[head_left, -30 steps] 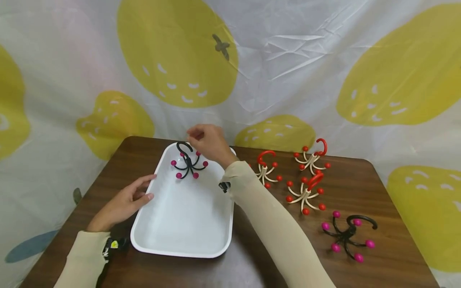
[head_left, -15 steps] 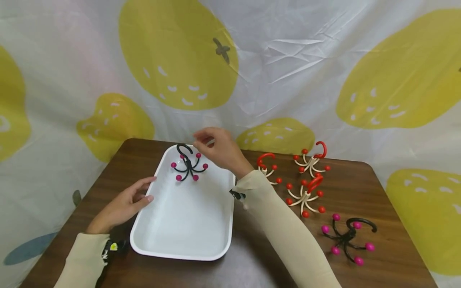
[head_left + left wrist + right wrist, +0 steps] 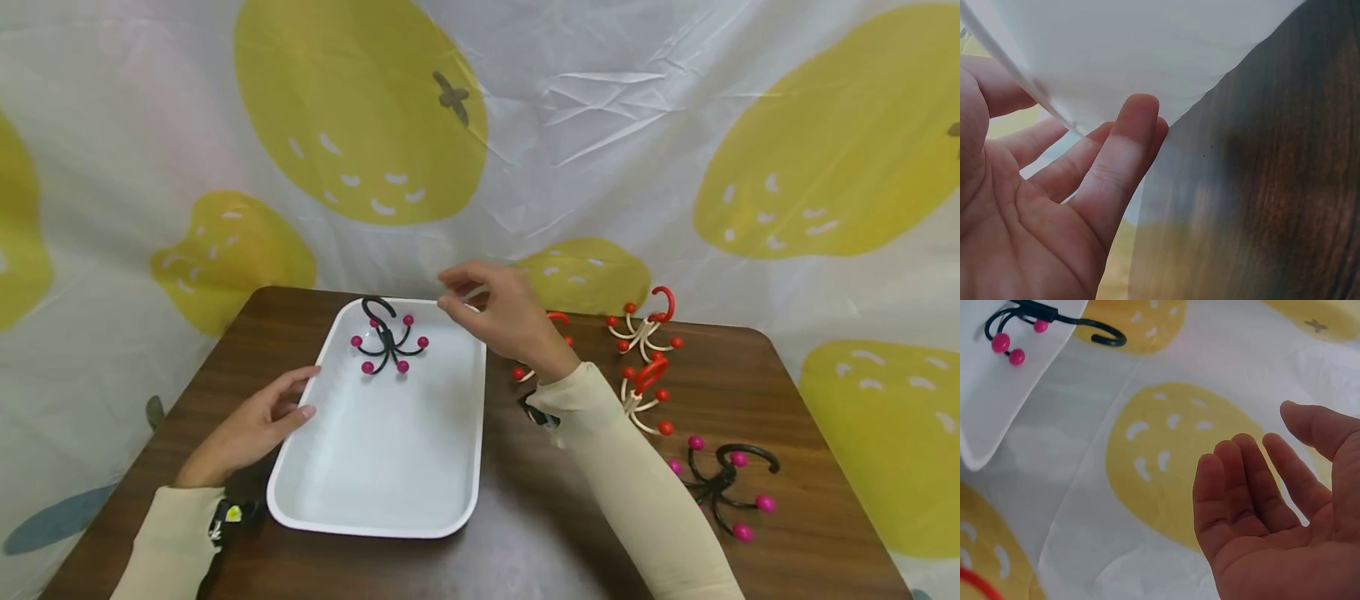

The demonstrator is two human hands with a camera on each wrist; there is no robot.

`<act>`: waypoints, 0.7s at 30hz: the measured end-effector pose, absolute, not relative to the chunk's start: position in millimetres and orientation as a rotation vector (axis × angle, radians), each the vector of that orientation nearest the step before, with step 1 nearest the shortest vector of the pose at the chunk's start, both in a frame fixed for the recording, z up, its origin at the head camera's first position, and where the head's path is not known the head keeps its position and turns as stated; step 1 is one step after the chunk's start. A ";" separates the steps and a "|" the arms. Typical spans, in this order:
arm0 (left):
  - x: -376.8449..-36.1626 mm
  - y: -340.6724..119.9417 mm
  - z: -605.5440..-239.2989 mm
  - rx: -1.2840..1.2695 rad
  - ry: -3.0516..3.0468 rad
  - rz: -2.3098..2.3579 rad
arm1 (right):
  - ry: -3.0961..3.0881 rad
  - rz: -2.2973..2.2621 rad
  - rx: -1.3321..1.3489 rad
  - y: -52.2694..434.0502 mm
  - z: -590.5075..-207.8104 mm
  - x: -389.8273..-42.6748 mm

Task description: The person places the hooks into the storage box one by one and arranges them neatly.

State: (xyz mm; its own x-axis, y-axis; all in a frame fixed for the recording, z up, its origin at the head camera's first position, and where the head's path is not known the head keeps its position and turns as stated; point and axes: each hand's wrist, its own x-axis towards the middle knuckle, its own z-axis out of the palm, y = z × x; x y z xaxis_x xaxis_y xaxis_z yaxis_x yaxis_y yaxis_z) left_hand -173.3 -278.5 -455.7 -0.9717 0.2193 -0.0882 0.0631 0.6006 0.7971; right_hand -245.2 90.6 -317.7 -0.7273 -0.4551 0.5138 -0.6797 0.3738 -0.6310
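Note:
A white tray lies on the brown table. A black hook with pink balls sits at the tray's far end, also seen in the right wrist view as the same black hook. My left hand rests against the tray's left rim, fingers straight; the left wrist view shows its fingers touching the tray's rim. My right hand hovers empty above the tray's far right corner, fingers relaxed.
Right of the tray stand red-and-cream hooks, one partly hidden behind my right wrist. A second black hook with pink balls lies near the front right. A strawberry-print cloth hangs behind the table.
My right hand has let go of the black hook in the tray and moved right, away from it. The left hand has stayed at the tray's rim.

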 end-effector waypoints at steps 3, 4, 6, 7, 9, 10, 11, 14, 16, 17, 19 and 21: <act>-172.6 -278.5 -456.2 0.231 2.647 1.311 | -2.393 1.282 0.989 103.5 -318.8 -243.5; -172.5 -278.5 -456.1 0.236 2.642 1.315 | -2.400 1.289 0.976 107.9 -319.5 -243.2; -172.2 -279.0 -455.0 0.244 2.637 1.319 | -2.415 1.291 0.934 116.8 -321.6 -243.1; -172.2 -279.3 -454.1 0.252 2.635 1.324 | -2.421 1.296 0.912 121.0 -322.4 -243.0; -172.4 -280.1 -451.9 0.267 2.638 1.326 | -2.429 1.306 0.871 129.2 -324.0 -243.2; -172.2 -280.6 -451.4 0.272 2.641 1.324 | -2.433 1.311 0.853 132.7 -324.9 -243.5; -172.0 -281.0 -451.0 0.275 2.645 1.321 | -2.435 1.309 0.837 136.1 -325.9 -244.2; -172.1 -281.9 -451.0 0.281 2.652 1.319 | -2.439 1.304 0.813 144.9 -329.3 -246.5; -172.3 -281.7 -451.8 0.281 2.647 1.323 | -2.445 1.295 0.801 149.9 -331.5 -247.9; -172.5 -281.5 -452.2 0.279 2.641 1.326 | -2.446 1.287 0.798 152.3 -332.8 -249.0; -172.6 -281.1 -452.8 0.270 2.633 1.330 | -2.455 1.274 0.787 157.2 -335.3 -250.5; -172.7 -280.9 -452.9 0.271 2.630 1.336 | -2.467 1.257 0.769 162.1 -338.1 -251.9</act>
State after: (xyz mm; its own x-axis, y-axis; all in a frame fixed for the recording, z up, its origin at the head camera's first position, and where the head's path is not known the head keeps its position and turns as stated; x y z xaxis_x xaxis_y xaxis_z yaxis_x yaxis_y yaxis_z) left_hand -172.7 -280.9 -452.9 -0.9673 0.2417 -0.0770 0.0804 0.5799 0.8107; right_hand -251.9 162.1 -338.1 -0.8238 -0.3354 0.4571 -0.5669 0.4835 -0.6669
